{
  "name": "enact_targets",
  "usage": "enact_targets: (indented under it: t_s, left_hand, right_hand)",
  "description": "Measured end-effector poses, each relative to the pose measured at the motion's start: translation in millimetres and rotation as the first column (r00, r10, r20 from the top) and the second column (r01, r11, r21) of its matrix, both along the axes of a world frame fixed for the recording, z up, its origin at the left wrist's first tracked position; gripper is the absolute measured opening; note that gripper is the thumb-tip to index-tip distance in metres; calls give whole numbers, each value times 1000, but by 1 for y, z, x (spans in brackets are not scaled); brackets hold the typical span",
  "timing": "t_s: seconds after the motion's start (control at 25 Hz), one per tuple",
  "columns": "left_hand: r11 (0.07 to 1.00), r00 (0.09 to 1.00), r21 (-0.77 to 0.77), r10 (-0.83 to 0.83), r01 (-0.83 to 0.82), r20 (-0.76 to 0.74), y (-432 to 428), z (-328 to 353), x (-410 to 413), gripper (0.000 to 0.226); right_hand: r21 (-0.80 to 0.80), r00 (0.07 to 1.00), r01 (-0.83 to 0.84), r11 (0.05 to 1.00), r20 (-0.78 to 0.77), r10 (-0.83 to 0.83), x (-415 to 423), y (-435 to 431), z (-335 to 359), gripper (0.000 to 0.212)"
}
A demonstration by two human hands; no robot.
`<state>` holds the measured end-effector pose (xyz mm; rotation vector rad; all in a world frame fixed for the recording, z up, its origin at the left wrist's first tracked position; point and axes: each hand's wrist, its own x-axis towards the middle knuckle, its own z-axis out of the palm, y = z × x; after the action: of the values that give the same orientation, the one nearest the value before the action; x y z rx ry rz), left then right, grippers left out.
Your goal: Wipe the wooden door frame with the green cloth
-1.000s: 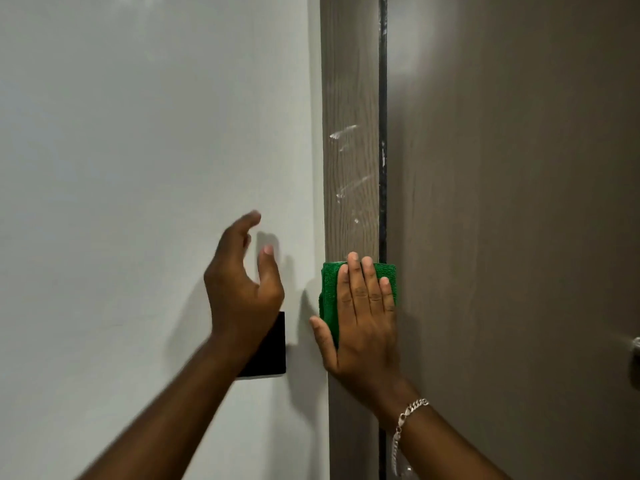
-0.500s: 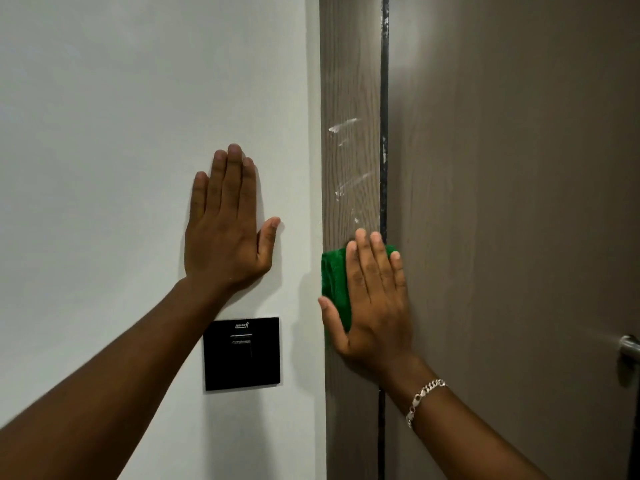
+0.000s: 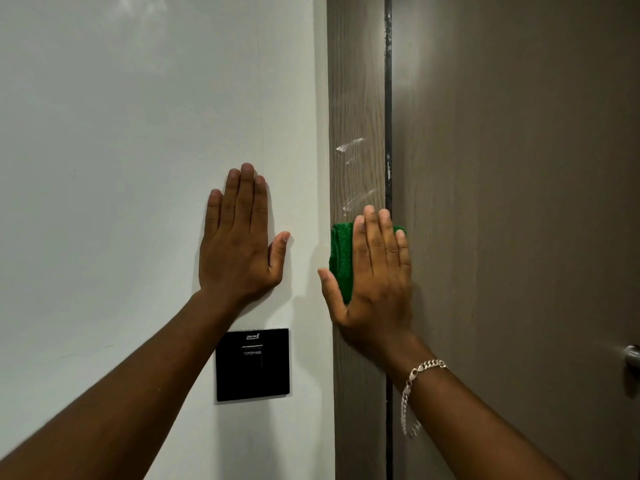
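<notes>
A vertical wooden door frame [image 3: 356,98] with grey-brown grain runs down the middle, carrying white smears around mid-height. My right hand [image 3: 375,275] lies flat on it, pressing a folded green cloth [image 3: 341,258] against the wood just below the lower smear. Most of the cloth is hidden under my palm; its left part and top edge show. My left hand [image 3: 240,240] rests flat on the white wall [image 3: 138,133] to the left, fingers together pointing up, holding nothing.
A black square switch plate [image 3: 252,365] sits on the wall below my left hand. The brown door [image 3: 519,202] fills the right side, with a dark gap beside the frame. A metal door handle [image 3: 632,362] shows at the right edge.
My left hand rose from in front of the switch plate and settled flat on the wall. My right hand slid the cloth a little way up the frame.
</notes>
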<state>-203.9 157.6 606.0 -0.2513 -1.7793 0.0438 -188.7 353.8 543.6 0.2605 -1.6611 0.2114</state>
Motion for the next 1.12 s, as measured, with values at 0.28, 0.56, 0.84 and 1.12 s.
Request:
enact_targets:
  t_s: [0.28,0.56,0.84,1.12]
  left_hand:
    - [1000,1000,2,6,-6,12,1,0,1,79]
    - [1000,1000,0,0,0,0,-1,-1,-2,79]
    - [1000,1000,4,0,0,-6,0,0,-2,79]
    - [1000,1000,-3,8,-8,0,-1,0,-2,80]
  right_hand:
    - [220,996,61,974,-75,-46,-3,24,-20,84]
    - [186,998,11,983,-68,2,-3,12,-3,82]
    - [46,995,13,999,-99,-8,-8,7,52,80]
    - [302,979,64,951,-202,-2,-11,29,46,78]
